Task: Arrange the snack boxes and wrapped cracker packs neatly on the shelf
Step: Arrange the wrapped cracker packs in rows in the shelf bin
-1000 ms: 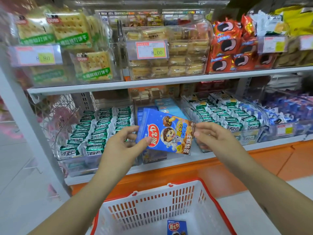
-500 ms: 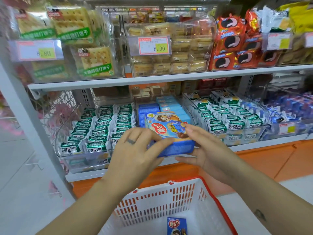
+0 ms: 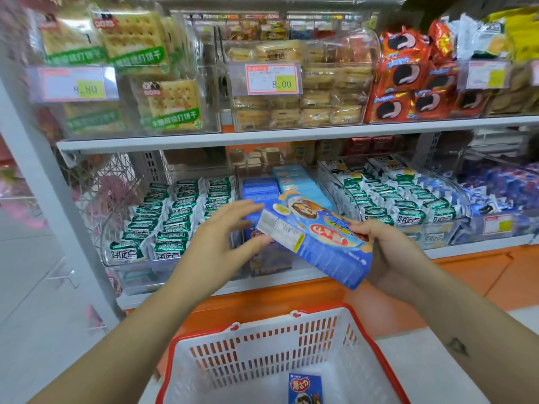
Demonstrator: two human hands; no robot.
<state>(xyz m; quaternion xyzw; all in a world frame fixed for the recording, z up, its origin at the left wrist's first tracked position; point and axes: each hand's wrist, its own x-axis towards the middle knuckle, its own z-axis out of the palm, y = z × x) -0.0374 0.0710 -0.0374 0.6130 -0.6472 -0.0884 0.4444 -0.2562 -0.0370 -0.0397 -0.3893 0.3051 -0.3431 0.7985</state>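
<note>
Before the front edge of the lower shelf (image 3: pixel 466 251), near its middle, a blue box (image 3: pixel 315 243) hangs tilted, left end raised, just ahead of the stack (image 3: pixel 259 186) of like boxes. The right hand (image 3: pixel 389 253) grips its right end, fingers curled round it; the left hand (image 3: pixel 221 240) is spread wide, thumb touching the left end. With only one firm grip the box may twist free and drop into the basket (image 3: pixel 204 342) below, where a second box (image 3: pixel 304 387) lies. Pushed in askew, it may jam against the stack or nudge the green packs (image 3: pixel 163 217) out of row

Bright, even light (edges warped)
</note>
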